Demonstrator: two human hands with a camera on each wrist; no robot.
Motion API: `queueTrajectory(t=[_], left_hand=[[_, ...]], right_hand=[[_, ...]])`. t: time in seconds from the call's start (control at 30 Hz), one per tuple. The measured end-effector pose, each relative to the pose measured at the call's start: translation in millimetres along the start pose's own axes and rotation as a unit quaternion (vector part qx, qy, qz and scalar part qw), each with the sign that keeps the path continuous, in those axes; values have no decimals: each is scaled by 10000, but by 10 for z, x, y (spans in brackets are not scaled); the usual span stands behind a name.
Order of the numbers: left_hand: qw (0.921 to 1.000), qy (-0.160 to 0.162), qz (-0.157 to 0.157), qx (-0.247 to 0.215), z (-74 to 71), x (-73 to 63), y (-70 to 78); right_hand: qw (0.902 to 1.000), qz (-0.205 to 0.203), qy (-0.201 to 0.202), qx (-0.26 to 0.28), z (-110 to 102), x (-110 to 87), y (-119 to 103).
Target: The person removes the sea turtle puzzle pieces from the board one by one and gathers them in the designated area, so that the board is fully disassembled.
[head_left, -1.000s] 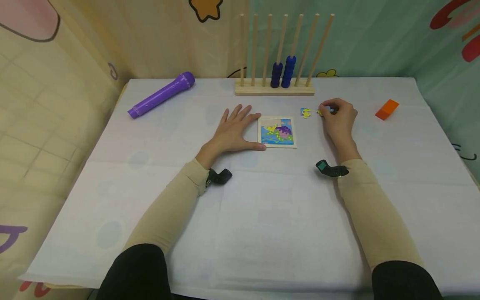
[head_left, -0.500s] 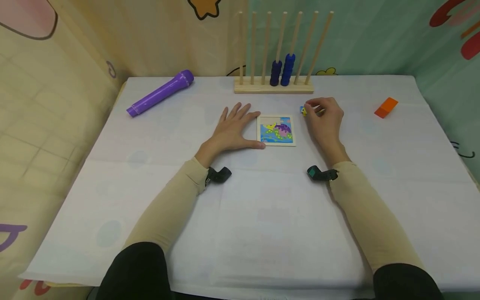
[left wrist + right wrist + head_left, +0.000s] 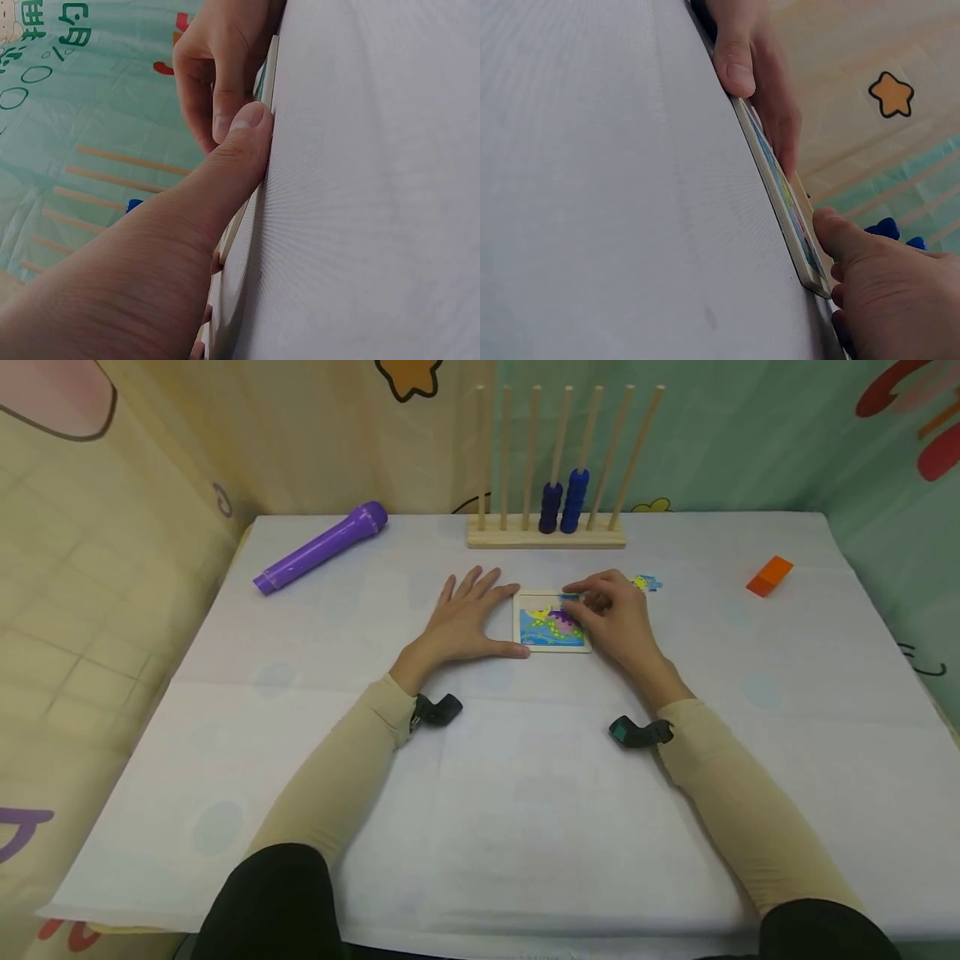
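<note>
Flanking puzzle point(image 3: 538, 631) edges, both hands point(image 3: 467, 620) point(image 3: 621, 617), wide tabletop point(image 3: 525, 793) nearer

Beige sleeves point(image 3: 337, 764) are worn on both forearms, topped by black fabric point(image 3: 272, 902). A bent, black wrist camera point(image 3: 439, 711) is fitted at each cuff, the right one marked with a green patch point(image 3: 620, 732).

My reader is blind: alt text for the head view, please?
A left hand touches a framed jigsaw puzzle while the right hand curls over its upper right. Beyond: a loose piece, purple microphone, bead abacus; orange block at right.
</note>
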State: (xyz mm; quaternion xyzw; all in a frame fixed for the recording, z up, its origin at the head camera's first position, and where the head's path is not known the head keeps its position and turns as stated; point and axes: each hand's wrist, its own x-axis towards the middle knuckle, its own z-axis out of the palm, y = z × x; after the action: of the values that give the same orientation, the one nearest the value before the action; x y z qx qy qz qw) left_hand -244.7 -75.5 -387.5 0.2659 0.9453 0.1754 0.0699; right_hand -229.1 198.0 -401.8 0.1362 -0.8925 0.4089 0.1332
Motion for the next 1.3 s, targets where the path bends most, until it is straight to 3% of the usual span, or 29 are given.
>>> queueTrajectory(t=[0.23, 0.8, 1.3], left_hand=[[10000, -18, -32, 5, 3, 2, 8], [10000, 11, -50, 70, 20, 34, -5], [9997, -132, 49, 208, 4, 37, 2]], right_hand=[[9982, -573, -191, 47, -6, 2, -13], [9943, -471, -790, -530, 13, 97, -32], [9938, -469, -854, -534, 19, 109, 8]])
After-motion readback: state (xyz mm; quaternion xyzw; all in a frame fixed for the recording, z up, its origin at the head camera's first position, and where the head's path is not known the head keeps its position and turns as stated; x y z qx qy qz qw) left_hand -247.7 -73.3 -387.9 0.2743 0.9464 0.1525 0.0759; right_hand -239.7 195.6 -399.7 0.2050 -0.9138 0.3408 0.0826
